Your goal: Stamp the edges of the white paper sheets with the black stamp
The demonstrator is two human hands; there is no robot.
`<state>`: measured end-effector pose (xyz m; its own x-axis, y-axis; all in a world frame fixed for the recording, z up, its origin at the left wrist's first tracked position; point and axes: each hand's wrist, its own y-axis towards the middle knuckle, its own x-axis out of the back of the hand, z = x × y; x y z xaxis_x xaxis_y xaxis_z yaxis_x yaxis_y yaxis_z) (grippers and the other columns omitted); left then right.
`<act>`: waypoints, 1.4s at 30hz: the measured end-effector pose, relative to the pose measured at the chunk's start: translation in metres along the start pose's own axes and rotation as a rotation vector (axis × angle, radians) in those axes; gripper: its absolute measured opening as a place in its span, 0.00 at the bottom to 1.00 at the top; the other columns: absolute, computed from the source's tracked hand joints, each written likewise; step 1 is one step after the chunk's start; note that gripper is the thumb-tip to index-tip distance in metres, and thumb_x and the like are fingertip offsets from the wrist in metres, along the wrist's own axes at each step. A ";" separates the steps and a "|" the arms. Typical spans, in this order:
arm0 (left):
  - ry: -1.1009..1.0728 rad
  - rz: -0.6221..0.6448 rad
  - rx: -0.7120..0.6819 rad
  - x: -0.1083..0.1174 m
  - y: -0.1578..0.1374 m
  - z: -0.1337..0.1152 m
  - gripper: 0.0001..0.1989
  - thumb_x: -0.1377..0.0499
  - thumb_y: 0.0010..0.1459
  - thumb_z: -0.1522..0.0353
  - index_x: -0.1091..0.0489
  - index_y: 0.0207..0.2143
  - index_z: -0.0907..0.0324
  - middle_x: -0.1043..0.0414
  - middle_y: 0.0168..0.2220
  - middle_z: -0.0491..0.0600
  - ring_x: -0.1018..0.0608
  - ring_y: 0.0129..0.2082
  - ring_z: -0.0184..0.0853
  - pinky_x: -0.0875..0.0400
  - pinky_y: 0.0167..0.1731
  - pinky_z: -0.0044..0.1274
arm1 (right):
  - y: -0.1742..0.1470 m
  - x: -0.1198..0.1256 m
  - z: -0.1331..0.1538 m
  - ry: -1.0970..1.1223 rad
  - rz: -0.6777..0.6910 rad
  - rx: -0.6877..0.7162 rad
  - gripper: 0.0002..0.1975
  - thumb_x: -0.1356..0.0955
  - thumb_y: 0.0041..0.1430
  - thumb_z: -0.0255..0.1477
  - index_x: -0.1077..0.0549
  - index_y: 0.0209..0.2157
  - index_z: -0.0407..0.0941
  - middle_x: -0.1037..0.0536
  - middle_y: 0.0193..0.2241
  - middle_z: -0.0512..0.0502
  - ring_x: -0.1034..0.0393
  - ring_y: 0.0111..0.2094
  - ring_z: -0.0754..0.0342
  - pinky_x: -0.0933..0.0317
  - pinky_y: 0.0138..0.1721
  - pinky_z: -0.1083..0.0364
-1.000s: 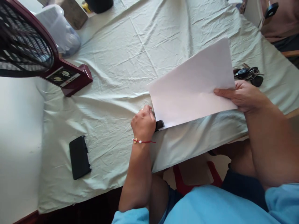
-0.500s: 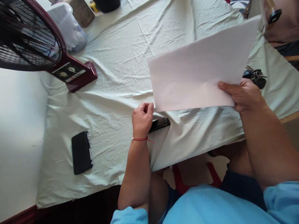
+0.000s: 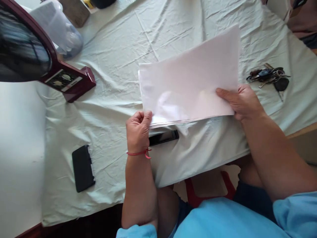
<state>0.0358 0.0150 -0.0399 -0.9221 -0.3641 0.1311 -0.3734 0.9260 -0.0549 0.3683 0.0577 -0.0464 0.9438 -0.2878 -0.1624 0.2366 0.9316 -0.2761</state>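
Observation:
White sheets of paper (image 3: 188, 76) are held above the cloth-covered table, their edges slightly apart along the left and near sides. My left hand (image 3: 139, 131), with a red string at the wrist, pinches their near left corner. At the right edge my right hand (image 3: 244, 102) grips the sheets, thumb on top and the other fingers hidden beneath. A black phone (image 3: 164, 137) lies on the cloth just below the sheets, its left end hidden behind my left hand.
A black phone case (image 3: 83, 168) lies at the left. Behind it stands a dark red fan (image 3: 79, 84), beside a translucent plastic tub (image 3: 61, 29). A bunch of keys (image 3: 269, 76) rests at the right. The pale green tablecloth (image 3: 111, 109) is wrinkled.
The paper and my right hand have moved left. My left hand, beside the corner before, now pinches it. The keys, partly covered earlier, show fully, and the camera view has shifted.

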 end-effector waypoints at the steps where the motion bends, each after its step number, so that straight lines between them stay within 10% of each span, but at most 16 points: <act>1: 0.012 -0.017 -0.008 0.000 0.000 0.000 0.32 0.17 0.55 0.47 0.31 0.25 0.56 0.38 0.25 0.41 0.39 0.26 0.28 0.43 0.25 0.21 | 0.002 -0.001 -0.001 -0.004 -0.020 -0.008 0.24 0.09 0.41 0.37 0.11 0.39 0.44 0.07 0.44 0.42 0.11 0.44 0.44 0.13 0.48 0.49; 42: -0.235 -0.004 0.067 0.001 0.007 0.014 0.40 0.11 0.42 0.39 0.29 0.23 0.57 0.32 0.24 0.41 0.33 0.24 0.26 0.35 0.25 0.19 | 0.019 -0.004 -0.008 0.145 -0.075 0.046 0.35 0.05 0.24 0.39 0.12 0.37 0.44 0.07 0.45 0.42 0.13 0.48 0.40 0.17 0.66 0.35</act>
<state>0.0309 0.0193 -0.0538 -0.9161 -0.3879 -0.1017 -0.3755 0.9188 -0.1218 0.3671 0.0744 -0.0581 0.8807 -0.3831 -0.2786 0.3189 0.9144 -0.2494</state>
